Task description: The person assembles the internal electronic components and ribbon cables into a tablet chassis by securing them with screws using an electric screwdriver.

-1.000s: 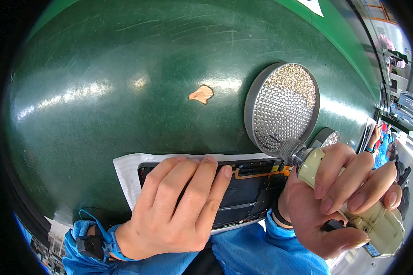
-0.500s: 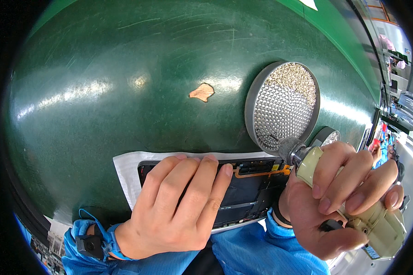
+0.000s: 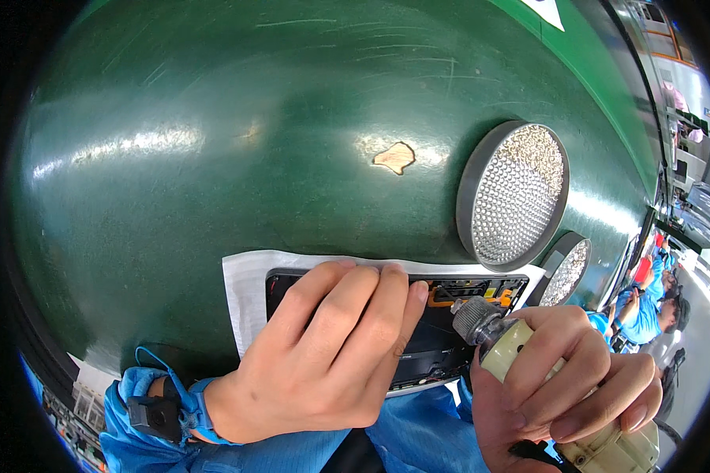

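Note:
A flat black electronic device [image 3: 442, 347], looking like a tablet with its back off, lies on a white sheet [image 3: 248, 292] at the table's near edge. Dark battery blocks and orange ribbon cables show inside it. My left hand [image 3: 323, 347] lies across its left part, fingers bent onto the far edge and thumb hidden. My right hand [image 3: 560, 378] is wrapped round a pale yellow-green electric screwdriver [image 3: 506, 347]. Its knurled grey nose points left, over the device's right part; whether the bit touches anything cannot be seen.
A round grey screw tray [image 3: 513, 197], its dimpled plate filled with small screws, stands beyond the device's right end. A smaller tray [image 3: 566, 272] sits beside it. Bare wood shows at a chipped patch [image 3: 396, 158] on the green table [image 3: 213, 197]. Another person [image 3: 647, 303] is at far right.
The screwdriver's nose has moved from the large screw tray's near rim to over the device, with my right hand coming lower and left. My left hand stays on the device. The view has shifted slightly.

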Demonstrator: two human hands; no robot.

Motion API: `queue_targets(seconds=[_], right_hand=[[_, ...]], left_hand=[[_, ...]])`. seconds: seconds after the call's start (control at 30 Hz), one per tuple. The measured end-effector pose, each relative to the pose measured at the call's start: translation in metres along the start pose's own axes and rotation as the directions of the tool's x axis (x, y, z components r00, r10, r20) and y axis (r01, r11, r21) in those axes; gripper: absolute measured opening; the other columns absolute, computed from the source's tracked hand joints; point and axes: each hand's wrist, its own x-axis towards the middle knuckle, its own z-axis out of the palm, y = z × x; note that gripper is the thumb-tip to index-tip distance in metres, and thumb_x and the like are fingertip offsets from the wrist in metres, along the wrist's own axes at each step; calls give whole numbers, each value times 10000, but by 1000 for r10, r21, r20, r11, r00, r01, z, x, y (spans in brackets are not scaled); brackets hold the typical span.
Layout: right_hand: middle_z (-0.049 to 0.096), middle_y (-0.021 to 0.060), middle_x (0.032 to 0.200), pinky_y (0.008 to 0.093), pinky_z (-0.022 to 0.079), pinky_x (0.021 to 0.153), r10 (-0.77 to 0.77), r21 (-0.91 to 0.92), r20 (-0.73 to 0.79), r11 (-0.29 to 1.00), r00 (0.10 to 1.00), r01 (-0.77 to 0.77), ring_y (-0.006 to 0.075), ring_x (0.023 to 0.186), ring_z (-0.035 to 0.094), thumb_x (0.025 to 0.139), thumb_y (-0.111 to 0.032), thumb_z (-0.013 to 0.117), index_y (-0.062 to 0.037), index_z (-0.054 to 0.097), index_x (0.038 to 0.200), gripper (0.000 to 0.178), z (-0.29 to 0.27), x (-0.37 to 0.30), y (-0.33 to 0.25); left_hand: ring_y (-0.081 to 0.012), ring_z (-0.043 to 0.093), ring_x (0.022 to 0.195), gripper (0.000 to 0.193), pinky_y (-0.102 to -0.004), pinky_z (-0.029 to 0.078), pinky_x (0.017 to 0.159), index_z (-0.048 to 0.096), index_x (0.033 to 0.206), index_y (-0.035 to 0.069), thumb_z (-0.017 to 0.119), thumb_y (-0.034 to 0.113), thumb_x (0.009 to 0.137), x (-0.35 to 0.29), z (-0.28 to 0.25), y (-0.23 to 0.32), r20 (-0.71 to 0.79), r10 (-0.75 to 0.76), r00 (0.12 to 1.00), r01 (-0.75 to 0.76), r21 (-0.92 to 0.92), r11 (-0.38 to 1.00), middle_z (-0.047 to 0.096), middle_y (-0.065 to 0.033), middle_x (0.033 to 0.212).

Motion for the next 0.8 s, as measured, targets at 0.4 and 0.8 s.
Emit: queue_targets(seconds=[0.4,0.8], right_hand=[[521,74,988,291,479,491,-76,-3,-12,997,997,76,173,672,544,992,-215,775,7,409,1385,581,6,0,8],[510,65,999,253,451,429,-16,-93,43,995,999,20,130,612,503,1047,-227,722,-42,379,1457,565,13,2,9]], left_hand=[[-299,614,1104,347,-422,588,880,831,1100,-7,792,116,778,-2,1,2,-16,-35,999,35,-27,999,673,-130,1198],[-306,628,1108,357,-432,590,911,814,1088,-39,799,122,769,-3,3,0,-26,-3,1000,3,-1,1000,684,-155,1194]])
